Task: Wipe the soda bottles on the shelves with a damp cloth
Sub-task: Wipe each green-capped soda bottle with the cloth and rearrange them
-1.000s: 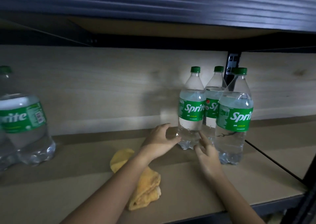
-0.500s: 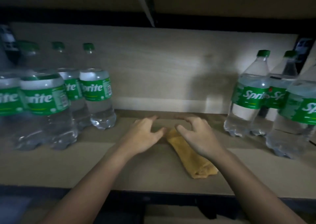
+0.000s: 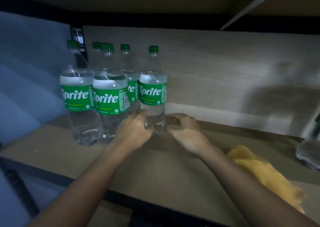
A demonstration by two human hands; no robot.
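Several clear Sprite bottles with green caps and labels stand in a group at the left of the shelf point(image 3: 173, 166). My left hand point(image 3: 133, 131) grips the lower part of the rightmost bottle of that group point(image 3: 153, 91), which stands upright. Just right of the bottle's base is my right hand point(image 3: 183, 131), its fingers loosely curled and holding nothing. The yellow cloth point(image 3: 259, 171) lies crumpled on the shelf at the right, partly behind my right forearm, and neither hand touches it.
Close left of the gripped bottle stand two front bottles point(image 3: 76, 95) point(image 3: 110, 98), with more behind. Another bottle's base point(image 3: 310, 150) shows at the right edge. A pale back panel point(image 3: 225, 70) closes the shelf, and a blue ribbed sheet point(image 3: 26, 70) is at the left.
My view swung left to the left group of bottles. Both hands left the spot by the cloth and moved to the rightmost bottle there; my left hand took hold of it.
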